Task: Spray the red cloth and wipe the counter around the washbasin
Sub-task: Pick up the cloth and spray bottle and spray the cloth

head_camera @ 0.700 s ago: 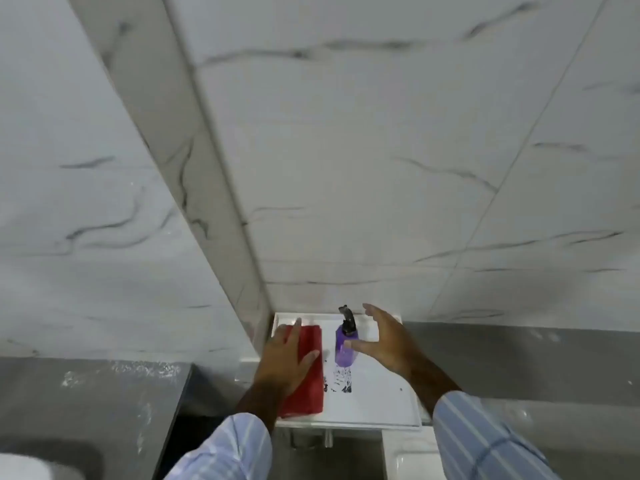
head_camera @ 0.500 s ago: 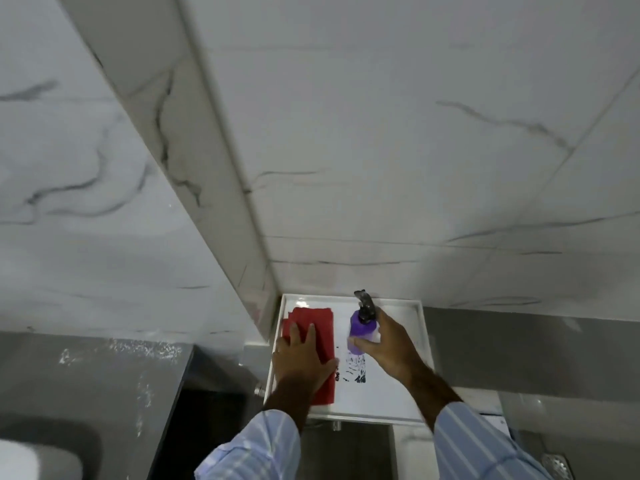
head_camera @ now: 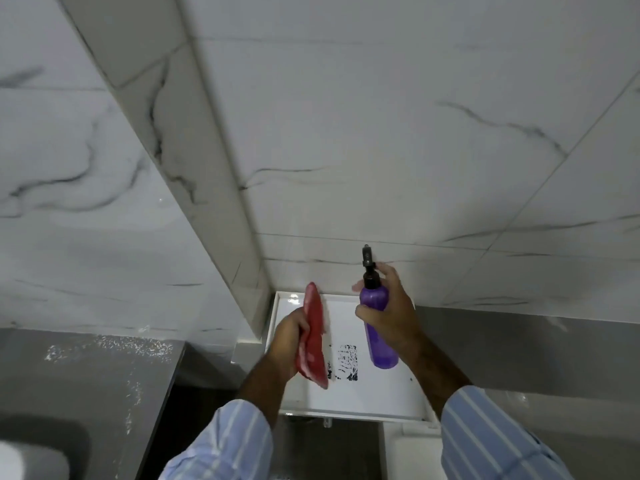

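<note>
Both items have just come up off the white tray: the left hand now clamps the red cloth upright, the right hand grips the purple spray bottle just beside it, so spraying looks imminent.

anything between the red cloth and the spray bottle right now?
Head view: nothing held between the cloth and bottle. Through the gap shows only the white tray below, with its black printed patch.

Nothing legible here; the black printed patch on the white tray is too blurred to read.
</note>
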The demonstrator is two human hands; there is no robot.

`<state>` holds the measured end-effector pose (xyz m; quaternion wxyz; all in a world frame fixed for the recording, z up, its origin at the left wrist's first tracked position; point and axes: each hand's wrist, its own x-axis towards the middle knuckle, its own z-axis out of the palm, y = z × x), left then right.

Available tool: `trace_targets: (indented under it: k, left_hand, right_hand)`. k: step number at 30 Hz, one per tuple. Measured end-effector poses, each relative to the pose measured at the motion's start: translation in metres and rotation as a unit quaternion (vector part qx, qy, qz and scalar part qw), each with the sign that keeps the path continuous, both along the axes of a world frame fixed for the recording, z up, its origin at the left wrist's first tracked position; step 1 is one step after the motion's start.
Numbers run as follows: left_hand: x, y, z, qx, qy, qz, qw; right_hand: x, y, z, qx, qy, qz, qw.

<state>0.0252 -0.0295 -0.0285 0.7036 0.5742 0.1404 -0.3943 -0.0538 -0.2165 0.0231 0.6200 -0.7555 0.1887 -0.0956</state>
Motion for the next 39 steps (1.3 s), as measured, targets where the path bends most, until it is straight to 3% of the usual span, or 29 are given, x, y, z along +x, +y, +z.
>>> trace_targets:
  k: [3, 7, 12, 18, 23, 33, 39]
  left_hand:
    - [-0.006, 0.017, 0.018, -0.211, 0.111, 0.056, 0.970]
    - [-0.018, 0.020, 0.033, -0.277, 0.143, 0.103, 0.945]
    - [-0.027, 0.026, 0.048, -0.282, 0.142, 0.123, 0.941]
    - [-0.036, 0.028, 0.065, -0.262, 0.131, 0.147, 0.945]
    - [-0.044, 0.030, 0.077, -0.255, 0.120, 0.152, 0.947]
    - [-0.046, 0.037, 0.080, -0.233, 0.108, 0.172, 0.951]
    - [-0.048, 0.043, 0.088, -0.232, 0.109, 0.187, 0.948]
  right_hand:
    - [-0.006, -0.001, 0.021, -0.004, 0.021, 0.026, 0.999]
    - [-0.017, 0.004, 0.037, 0.044, 0.062, 0.057, 0.995]
    - [-0.027, 0.014, 0.062, 0.072, 0.131, 0.145, 0.978]
    - [-0.029, 0.032, 0.082, 0.160, 0.151, 0.166, 0.961]
    - [-0.026, 0.039, 0.087, 0.202, 0.229, 0.185, 0.934]
    - [-0.021, 0.037, 0.081, 0.158, 0.324, 0.222, 0.906]
    - [-0.017, 0.042, 0.077, 0.151, 0.306, 0.242, 0.908]
